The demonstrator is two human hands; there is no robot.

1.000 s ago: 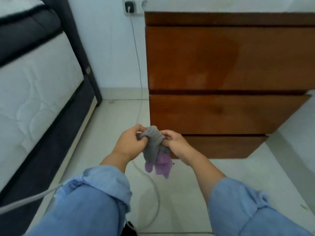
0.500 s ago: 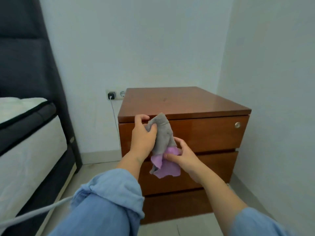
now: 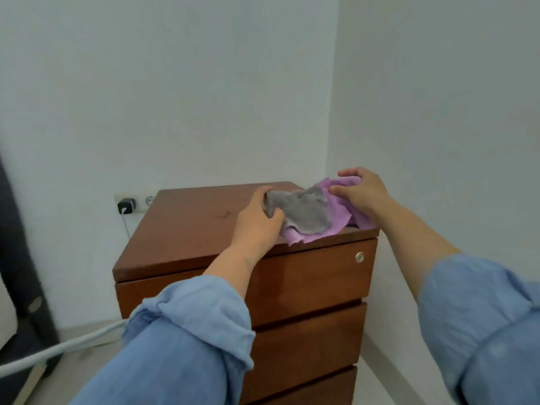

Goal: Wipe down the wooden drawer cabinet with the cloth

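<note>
cabinet [image 3: 204,229]: set in the room corner, walls behind and to its right.
cloth [image 3: 312,214]: spread on the cabinet top, near the right front edge.
left hand [image 3: 257,223]: placed at the cloth's left end.
right hand [image 3: 362,191]: placed on its right end.
wall socket [image 3: 133,201]: mounted left of the cabinet, with a charger [image 3: 126,205] plugged in.

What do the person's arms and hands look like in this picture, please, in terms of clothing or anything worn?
Both arms wear a light blue shirt of soft, denim-like fabric. The left sleeve and right sleeve are rolled into bunched cuffs below the elbow, leaving the forearms bare. The left hand and right hand are ungloved; no ring, watch or bracelet shows.
</note>
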